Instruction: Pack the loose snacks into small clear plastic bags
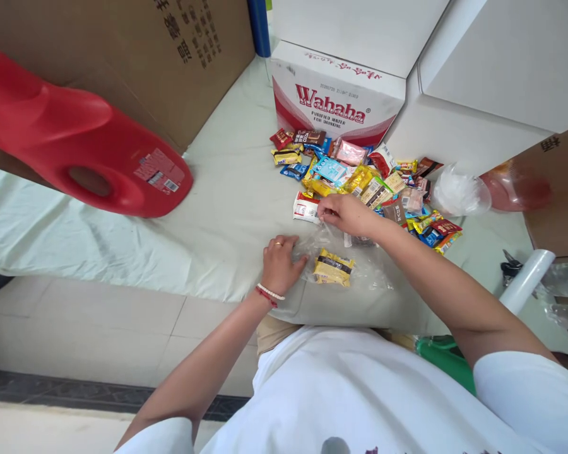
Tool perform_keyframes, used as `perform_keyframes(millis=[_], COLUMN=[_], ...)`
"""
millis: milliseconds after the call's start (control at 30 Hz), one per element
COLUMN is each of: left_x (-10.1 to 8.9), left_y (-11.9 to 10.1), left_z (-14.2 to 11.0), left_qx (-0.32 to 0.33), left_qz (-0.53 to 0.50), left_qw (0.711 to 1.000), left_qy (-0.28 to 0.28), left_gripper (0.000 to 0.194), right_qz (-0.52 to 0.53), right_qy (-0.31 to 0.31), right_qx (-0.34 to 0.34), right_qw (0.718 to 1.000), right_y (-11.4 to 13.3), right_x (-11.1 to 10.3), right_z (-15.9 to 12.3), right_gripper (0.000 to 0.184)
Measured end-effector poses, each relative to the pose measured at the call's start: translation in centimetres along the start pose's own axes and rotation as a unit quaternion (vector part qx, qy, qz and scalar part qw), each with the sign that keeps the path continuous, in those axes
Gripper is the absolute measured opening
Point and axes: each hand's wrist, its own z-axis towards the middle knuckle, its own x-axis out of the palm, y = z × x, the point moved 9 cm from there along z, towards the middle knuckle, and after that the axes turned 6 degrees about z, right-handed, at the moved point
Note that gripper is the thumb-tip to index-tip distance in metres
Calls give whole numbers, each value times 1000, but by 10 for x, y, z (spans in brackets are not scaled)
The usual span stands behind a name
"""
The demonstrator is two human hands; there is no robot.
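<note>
Bright, diffuse light, faint shadows on the cloth (234,183), wide-angle stretch near edges

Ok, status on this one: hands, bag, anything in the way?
Left hand open at clear plastic bag. Right hand beside red-and-white packet, grip unclear. Yellow packet apparently inside bag. Wrapped-snack pile close beyond.

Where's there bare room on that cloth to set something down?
The widest bare cloth lies between the red jug and snack pile; a smaller stretch, between pile and white roll. It's crowded before the Wahaha box and around the left hand, right hand and clear bag.
</note>
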Motion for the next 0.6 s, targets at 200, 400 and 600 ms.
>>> perform_keyframes(millis=[200, 400, 600], left_x=[-6, -11, -15], left_y=[-3, 1, 7], left_z=[6, 5, 5], left_qx=[-6, -42, -84], left_qz=[-51, -114, -92], left_qw=[999, 992, 992], left_qy=[5, 32, 33], left_gripper=[12, 18, 20], right_qz=[58, 1, -29], right_qy=[-65, 83, 34], right_qx=[-102, 84, 33], right_qw=[991, 993, 998], right_y=[29, -19, 12], right_x=[-5, 34, 19], right_z=[-17, -25, -39], right_gripper=[23, 42, 20])
